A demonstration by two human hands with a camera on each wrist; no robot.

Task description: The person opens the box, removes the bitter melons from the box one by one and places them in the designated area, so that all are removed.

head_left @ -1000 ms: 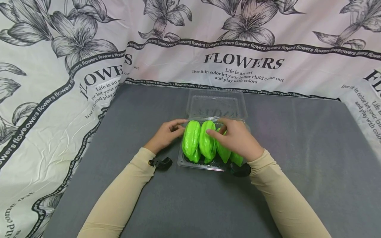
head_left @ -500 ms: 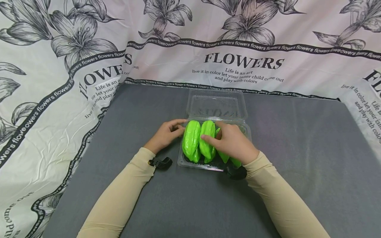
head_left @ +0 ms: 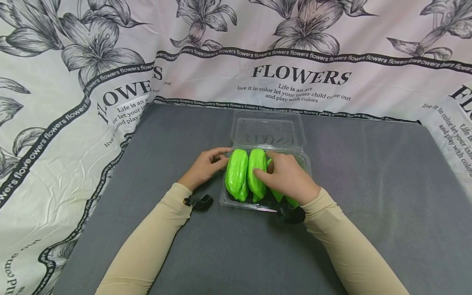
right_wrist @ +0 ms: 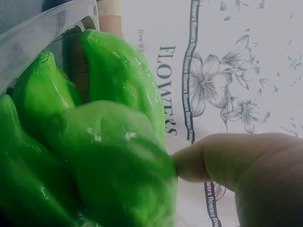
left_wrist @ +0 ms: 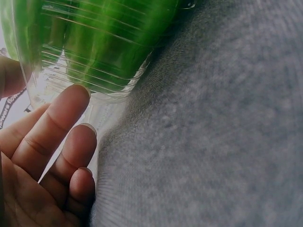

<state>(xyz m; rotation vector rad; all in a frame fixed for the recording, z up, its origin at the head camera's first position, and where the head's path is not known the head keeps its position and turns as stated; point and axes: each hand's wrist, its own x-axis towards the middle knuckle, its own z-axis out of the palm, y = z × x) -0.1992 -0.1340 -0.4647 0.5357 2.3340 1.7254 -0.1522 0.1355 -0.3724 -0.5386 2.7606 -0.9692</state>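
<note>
Two ridged green pieces that look like star fruit lie on top in a clear plastic container (head_left: pixel 223 201) with its lid (head_left: pixel 268 129) folded back. My right hand (head_left: pixel 292 178) grips the right-hand upper star fruit (head_left: pixel 257 189), thumb on its upper face and fingers at its far end. In the right wrist view the thumb presses into the side of that star fruit (right_wrist: pixel 128 175). My left hand (head_left: pixel 203 169) stays beside the container's left wall, next to the other upper star fruit (head_left: pixel 237 174). Its fingers (left_wrist: pixel 71 104) are relaxed, fingertips right at the clear wall.
More star fruit (right_wrist: pixel 42 90) sit lower in the container, partly hidden under the right hand. A grey cloth (head_left: pixel 236 254) covers the table. White floral fabric (head_left: pixel 302 78) hangs at the back and left. A dark strap (head_left: pixel 199 202) shows at the left wrist.
My right hand has moved left and slightly nearer, onto the right-hand upper star fruit. That star fruit has shifted slightly away from its neighbour. The left hand has stayed in place.
</note>
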